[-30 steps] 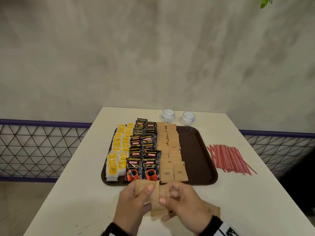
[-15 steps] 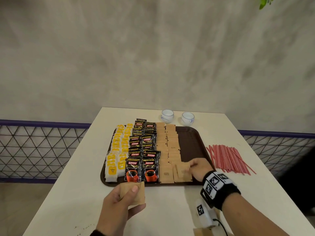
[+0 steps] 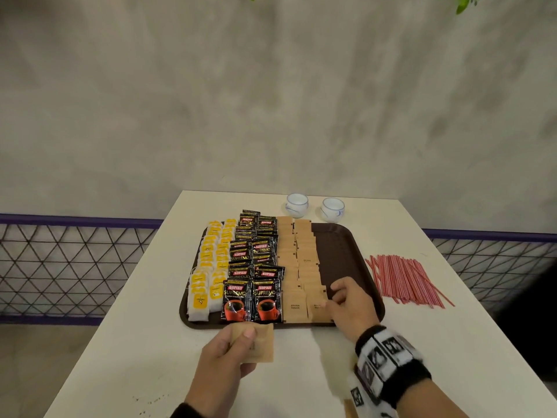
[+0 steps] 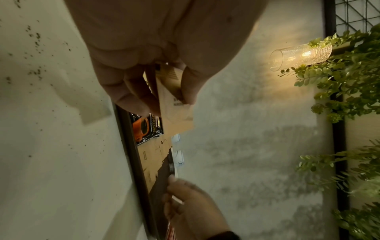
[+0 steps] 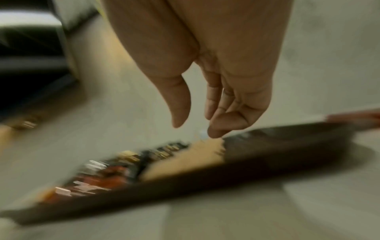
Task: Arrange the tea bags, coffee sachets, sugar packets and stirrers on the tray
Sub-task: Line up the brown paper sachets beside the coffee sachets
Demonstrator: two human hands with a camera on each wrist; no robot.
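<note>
Left hand (image 3: 224, 359) pinching sugar packets (image 3: 259, 342) above the counter (image 3: 126, 351) just before the tray (image 3: 346, 254), right hand (image 3: 351, 306) fingers loose (holding nothing) beside the tray's sugar rows, stirrers (image 3: 405, 280) waiting right.

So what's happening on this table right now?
A person is filling a brown tray with drink supplies. Tea bags, coffee sachets and brown sugar packets already lie in rows on it. The left hand holds a few more sugar packets just in front of the tray, while the right hand is over the near end of the sugar row, its fingers loose and empty. The red stirrers are still on the table beside the tray.
</note>
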